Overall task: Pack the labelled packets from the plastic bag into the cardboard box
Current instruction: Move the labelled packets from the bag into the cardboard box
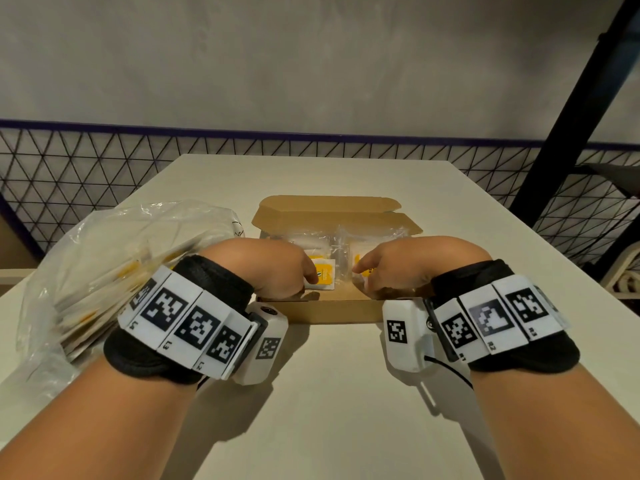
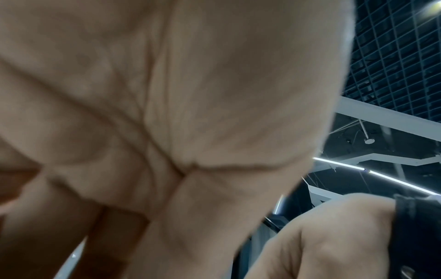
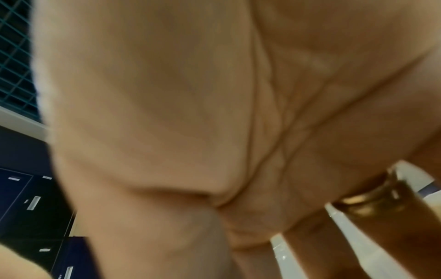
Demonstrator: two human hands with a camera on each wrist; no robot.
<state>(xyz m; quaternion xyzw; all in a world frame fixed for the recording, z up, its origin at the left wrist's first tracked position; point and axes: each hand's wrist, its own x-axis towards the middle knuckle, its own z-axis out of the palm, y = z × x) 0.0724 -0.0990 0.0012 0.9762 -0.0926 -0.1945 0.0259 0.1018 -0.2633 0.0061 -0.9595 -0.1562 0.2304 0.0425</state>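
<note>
The open cardboard box [image 1: 329, 311] stands mid-table with its lid flap [image 1: 329, 206] folded back. Clear packets with yellow and white labels lie inside, one label [image 1: 326, 276] showing between my hands. My left hand [image 1: 291, 271] reaches down into the box's left half, thumb on that packet's edge. My right hand [image 1: 388, 271] reaches into the right half onto another packet [image 1: 362, 259]. Their fingertips are hidden. In the wrist views the left palm [image 2: 167, 113] and right palm [image 3: 190, 113] fill the picture, with fingers stretched downward. The plastic bag [image 1: 104, 254], full of packets, lies left of the box.
The pale table [image 1: 329, 410] extends toward me in front of the box. A wire mesh fence [image 1: 69, 161] runs behind the table. A dark slanted post [image 1: 571, 98] stands at the far right. My right hand wears a gold ring [image 3: 365, 200].
</note>
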